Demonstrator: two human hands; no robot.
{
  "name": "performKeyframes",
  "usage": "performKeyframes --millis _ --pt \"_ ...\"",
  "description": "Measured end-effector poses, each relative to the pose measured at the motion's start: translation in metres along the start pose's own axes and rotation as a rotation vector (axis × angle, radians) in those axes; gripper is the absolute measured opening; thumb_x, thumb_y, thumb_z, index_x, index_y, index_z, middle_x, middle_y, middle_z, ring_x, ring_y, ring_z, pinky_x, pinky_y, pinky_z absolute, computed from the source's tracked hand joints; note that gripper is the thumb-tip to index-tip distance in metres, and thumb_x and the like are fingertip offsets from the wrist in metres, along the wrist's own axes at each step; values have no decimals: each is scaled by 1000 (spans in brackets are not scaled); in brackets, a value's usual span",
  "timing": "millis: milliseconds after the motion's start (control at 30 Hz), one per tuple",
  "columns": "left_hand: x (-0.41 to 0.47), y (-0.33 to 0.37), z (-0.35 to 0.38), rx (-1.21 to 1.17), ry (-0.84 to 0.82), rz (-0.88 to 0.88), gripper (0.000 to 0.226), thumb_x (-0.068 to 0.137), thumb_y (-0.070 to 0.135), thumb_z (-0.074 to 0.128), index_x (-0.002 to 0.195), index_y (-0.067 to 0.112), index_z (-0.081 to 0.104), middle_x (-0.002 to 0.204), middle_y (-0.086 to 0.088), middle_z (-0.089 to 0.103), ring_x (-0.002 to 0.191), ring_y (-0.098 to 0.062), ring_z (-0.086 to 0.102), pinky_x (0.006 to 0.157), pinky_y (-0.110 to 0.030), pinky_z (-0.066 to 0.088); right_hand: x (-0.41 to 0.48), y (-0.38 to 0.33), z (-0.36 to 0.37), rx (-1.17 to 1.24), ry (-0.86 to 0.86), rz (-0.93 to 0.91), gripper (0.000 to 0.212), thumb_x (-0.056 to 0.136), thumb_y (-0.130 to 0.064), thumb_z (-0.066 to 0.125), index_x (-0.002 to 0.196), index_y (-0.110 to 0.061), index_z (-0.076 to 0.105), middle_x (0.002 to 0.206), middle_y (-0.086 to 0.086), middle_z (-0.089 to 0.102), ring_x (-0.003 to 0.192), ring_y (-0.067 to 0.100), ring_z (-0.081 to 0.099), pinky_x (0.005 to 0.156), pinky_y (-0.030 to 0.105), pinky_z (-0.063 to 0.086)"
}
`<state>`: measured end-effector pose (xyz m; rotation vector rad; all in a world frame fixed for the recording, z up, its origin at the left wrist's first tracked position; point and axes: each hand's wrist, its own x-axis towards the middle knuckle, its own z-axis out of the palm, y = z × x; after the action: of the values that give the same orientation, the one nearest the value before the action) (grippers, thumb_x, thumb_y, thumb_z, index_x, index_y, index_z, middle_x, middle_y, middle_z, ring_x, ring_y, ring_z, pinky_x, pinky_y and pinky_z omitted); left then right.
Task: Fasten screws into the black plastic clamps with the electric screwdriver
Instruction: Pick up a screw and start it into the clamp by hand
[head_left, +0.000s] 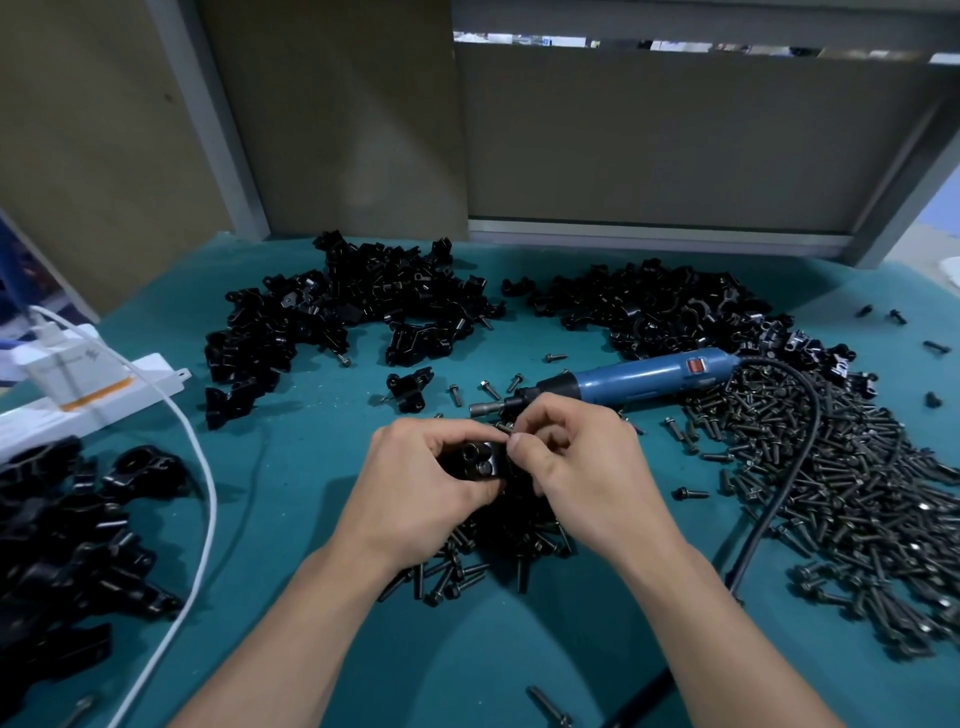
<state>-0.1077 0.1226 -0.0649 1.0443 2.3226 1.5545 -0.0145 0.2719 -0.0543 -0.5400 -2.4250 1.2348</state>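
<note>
No writing we can read: the print on the white charger (72, 364) at the worktop's (311, 597) left edge is too faint. Our left hand (426, 483) grips a clamp (480, 460) mid-worktop, and our right hand (576, 457) pinches a screw (503, 427) at its top edge. The blue screwdriver (639, 379) lies just behind, with a screw heap (831, 493) to the right, clamp piles (363, 301) along the back and a white cable (202, 467) on the left.

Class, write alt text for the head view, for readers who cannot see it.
Left hand grips a black clamp; right hand pinches a screw at it. Beyond lies a blue electric screwdriver among clamp piles and loose screws.
</note>
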Motion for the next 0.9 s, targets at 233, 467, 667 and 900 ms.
performKeyframes --millis 233,467,667,900 --pt "-3 -2 1 42 28 -31 53 68 8 85 87 57 77 86 31 74 71 2 72 59 -15 54 0 2 16 -149 58 54 25 101 -30 57 77 -28 58 54 -9 57 52 8 51 43 18 34" --pt "-1 0 4 -41 64 28 59 64 16 86 111 49 74 102 28 76 100 6 71 87 -15 56 -2 -4 9 87 78 -11 22 104 -25 58 82 -27 56 71 -5 68 61 11 56 52 27 42" --pt "4 1 0 -226 -126 -7 58 68 63 85 122 48 71 118 16 76 115 -7 69 102 -37 52 -2 -1 1 233 178 -117 19 103 -22 61 85 -25 58 68 3 63 60 18 52 56 28 42" --pt "5 -1 -1 -294 -44 -5 44 66 31 95 105 37 76 102 4 79 98 -14 74 87 -27 58 -3 -4 1 259 144 -128 16 98 -17 69 85 -26 68 70 -3 66 62 10 55 58 22 44"
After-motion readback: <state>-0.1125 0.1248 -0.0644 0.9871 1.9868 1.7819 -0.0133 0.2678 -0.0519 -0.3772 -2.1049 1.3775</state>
